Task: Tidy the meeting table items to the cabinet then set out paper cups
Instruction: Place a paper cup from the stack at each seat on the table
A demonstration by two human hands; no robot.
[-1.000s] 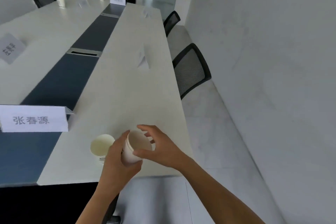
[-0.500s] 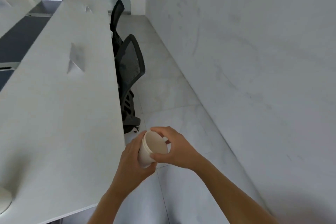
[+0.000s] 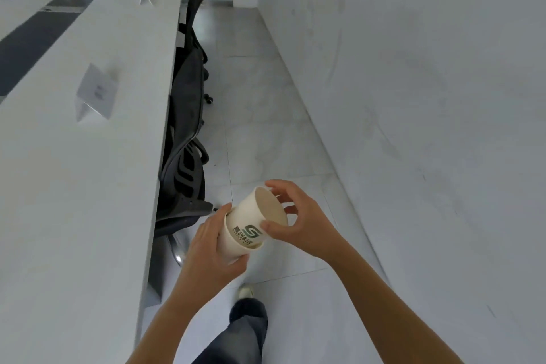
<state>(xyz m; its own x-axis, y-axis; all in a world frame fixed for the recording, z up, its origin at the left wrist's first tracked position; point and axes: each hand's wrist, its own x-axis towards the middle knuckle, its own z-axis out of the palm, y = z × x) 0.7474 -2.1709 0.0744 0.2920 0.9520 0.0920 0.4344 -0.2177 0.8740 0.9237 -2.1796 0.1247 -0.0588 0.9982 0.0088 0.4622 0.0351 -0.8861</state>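
2 cups [image 3: 246,230] perhaps, left hand [image 3: 208,250] gripping base, right hand [image 3: 300,223] pinching rim

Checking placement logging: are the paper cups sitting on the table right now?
No: the left hand and right hand hold the paper cups in the air over the floor, beside the table.

Cream paper cups [image 3: 248,227] carry a green-grey logo; white table [image 3: 74,186], black chairs [image 3: 184,115], dark-blue trouser leg [image 3: 236,334].
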